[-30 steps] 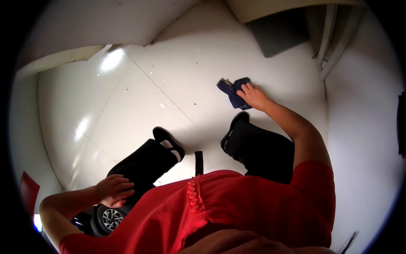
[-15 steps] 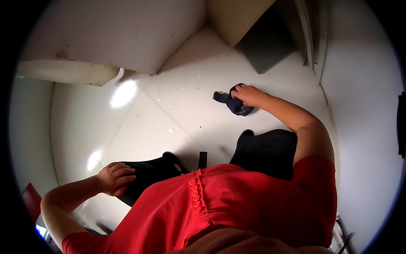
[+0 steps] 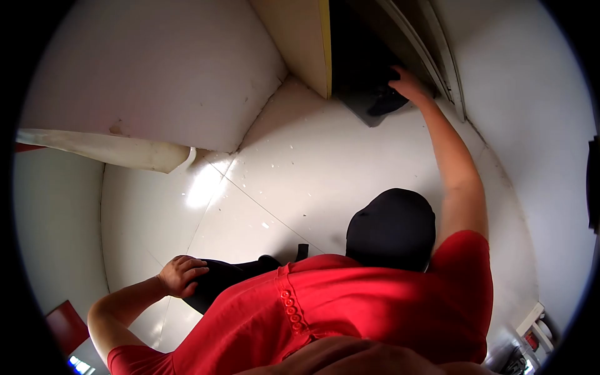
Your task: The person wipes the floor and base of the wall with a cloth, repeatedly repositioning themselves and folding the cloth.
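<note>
My right hand [image 3: 406,86] reaches far forward to the dark recess at the back right. Its fingers are closed on a dark navy strapped item [image 3: 389,102], whose exact kind I cannot make out in the shadow. The item is over a dark flat panel [image 3: 361,111] on the floor, and I cannot tell whether it rests on it. My left hand [image 3: 182,275] lies open on my black-trousered left leg [image 3: 228,278] and holds nothing.
A beige panel with a yellow edge [image 3: 325,50] borders the recess, with metal rails [image 3: 417,37] on its right. A pale rounded fixture [image 3: 119,150] juts from the left wall. White scraps lie on the tiled floor [image 3: 275,187].
My right hand has carried the navy item from the open floor forward and right to the dark recess. My left hand stays on my leg. The view has shifted slightly.
</note>
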{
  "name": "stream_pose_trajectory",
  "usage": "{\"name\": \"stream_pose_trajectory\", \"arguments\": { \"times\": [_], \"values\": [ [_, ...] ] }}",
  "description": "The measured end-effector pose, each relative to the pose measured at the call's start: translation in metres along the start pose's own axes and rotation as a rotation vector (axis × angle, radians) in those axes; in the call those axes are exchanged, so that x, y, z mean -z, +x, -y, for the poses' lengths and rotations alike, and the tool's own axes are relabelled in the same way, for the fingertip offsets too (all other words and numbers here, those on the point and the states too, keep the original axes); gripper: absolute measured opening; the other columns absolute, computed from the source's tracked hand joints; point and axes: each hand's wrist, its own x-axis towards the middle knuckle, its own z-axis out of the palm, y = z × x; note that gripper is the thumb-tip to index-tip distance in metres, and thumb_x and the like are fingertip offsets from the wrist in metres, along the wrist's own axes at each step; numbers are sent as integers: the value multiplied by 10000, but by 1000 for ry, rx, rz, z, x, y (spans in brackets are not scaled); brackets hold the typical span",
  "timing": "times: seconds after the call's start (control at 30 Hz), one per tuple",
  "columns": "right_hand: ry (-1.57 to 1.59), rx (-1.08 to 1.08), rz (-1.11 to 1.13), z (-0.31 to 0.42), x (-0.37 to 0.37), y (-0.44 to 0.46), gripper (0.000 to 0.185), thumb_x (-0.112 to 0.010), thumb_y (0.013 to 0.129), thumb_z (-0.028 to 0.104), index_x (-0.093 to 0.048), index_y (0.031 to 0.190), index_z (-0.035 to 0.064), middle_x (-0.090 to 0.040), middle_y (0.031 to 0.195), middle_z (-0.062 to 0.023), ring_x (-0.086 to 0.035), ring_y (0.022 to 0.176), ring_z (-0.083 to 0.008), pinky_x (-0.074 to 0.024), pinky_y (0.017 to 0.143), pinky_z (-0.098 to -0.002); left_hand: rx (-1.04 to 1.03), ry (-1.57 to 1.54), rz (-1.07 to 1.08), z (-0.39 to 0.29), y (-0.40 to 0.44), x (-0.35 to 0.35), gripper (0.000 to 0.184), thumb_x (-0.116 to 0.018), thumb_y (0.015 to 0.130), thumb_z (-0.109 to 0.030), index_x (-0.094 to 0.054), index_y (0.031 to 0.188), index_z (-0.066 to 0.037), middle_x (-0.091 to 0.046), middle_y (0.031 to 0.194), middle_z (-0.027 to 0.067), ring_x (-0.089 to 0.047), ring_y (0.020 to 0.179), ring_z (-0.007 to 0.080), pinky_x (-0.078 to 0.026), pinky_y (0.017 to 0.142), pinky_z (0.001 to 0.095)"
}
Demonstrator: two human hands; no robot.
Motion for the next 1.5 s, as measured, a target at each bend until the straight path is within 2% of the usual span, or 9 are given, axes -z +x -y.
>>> {"name": "stream_pose_trajectory", "arguments": {
  "times": [0.17,0.4,0.73,0.8,1.03,1.17,1.3,1.37,1.5],
  "values": [
    [-511,-239,-104,37,-58,-38,709,-806,693,258,-522,1343,251,-334,1463,-135,-433,1245,-438,-493,971,-485,59,27,4,-4,3,-2,509,-614,752,-264,-618,1232,-98,-636,1219,123,-622,1081,324,-496,967,482],
    [-145,97,-51,70,-91,-43,280,-639,753,59,-707,987,196,-583,1158,-133,-564,1080,-376,-518,904,-434,91,65,44,-2,11,1,502,-592,784,-283,-609,1248,-92,-643,1204,133,-617,1091,333,-480,991,493],
    [-48,940,-856,255,46,61,392,-591,836,48,-642,1211,150,-594,1184,-165,-560,1090,-397,-500,921,-484,83,30,33,6,19,4,498,-589,789,-288,-608,1245,-90,-654,1141,143,-621,1065,332,-488,969,494],
    [-689,640,-648,233,44,105,660,-789,751,237,-546,1360,157,-341,1548,-114,-382,1366,-328,-497,983,-417,95,48,31,2,21,6,487,-586,786,-285,-614,1227,-80,-658,1123,146,-627,1048,335,-495,955,494],
    [-536,308,-271,105,-31,45,489,-552,863,-4,-589,1321,166,-489,1417,-149,-543,1197,-378,-495,961,-488,82,-5,-16,1,18,-1,480,-590,770,-270,-613,1205,-70,-663,1108,152,-631,1025,347,-500,934,489],
    [-443,15,859,62,-32,-3,487,-607,719,-36,-723,1156,143,-678,1185,-135,-607,1114,-281,-486,959,-361,69,8,-40,5,17,-3,472,-586,766,-268,-615,1193,-70,-664,1106,156,-635,1016,352,-501,925,487],
    [-173,35,851,32,-30,-31,472,-617,711,24,-718,1159,134,-704,1116,-129,-622,1067,-250,-487,944,-331,55,1,-48,10,21,-3,474,-585,761,-271,-615,1185,-61,-665,1100,162,-638,1010,355,-503,917,487],
    [270,-64,367,-14,-52,-27,500,-686,782,205,-645,1277,151,-640,1249,-140,-576,1168,-289,-469,989,-395,38,-9,-61,11,26,0,473,-582,759,-272,-616,1176,-51,-667,1090,166,-641,997,356,-505,914,484],
    [-326,-186,-212,14,-100,-64,747,-644,838,590,-435,1455,226,-295,1539,-146,-306,1387,-392,-389,1034,-576,40,-25,-53,13,34,6,468,-587,749,-266,-620,1157,-39,-666,1076,165,-642,984,355,-510,891,481]
  ]
}}
